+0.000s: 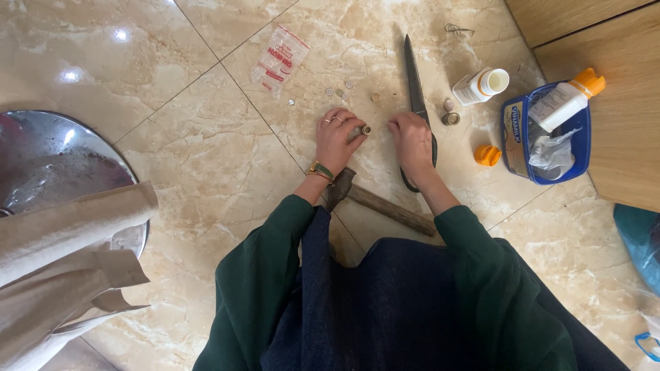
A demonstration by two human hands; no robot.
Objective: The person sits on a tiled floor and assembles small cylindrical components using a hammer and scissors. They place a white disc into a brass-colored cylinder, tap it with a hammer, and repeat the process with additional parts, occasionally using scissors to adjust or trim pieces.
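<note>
Marble-look beige floor tiles (206, 172) fill most of the frame, and the person is sitting on them, both hands out in the middle. The left hand (337, 137) has its fingers curled around a small metal cylinder piece (364, 130), pinching it so the end pokes out toward the right. The right hand (411, 141) sits just beside it, fingers bent down onto the floor, resting on the handle end of a long dark knife (414, 79) whose blade points to the top of the frame. Can't tell if it's really gripping anything.

Just below the wrists lies a hammer (375, 199) with a wooden handle, angled toward lower right. A few little round bits (338, 90) are scattered above the hands, next to a small plastic bag (280, 58). Over at the right: a white bottle (481, 85), an orange cap (487, 155) and a blue tub (512, 137)
</note>
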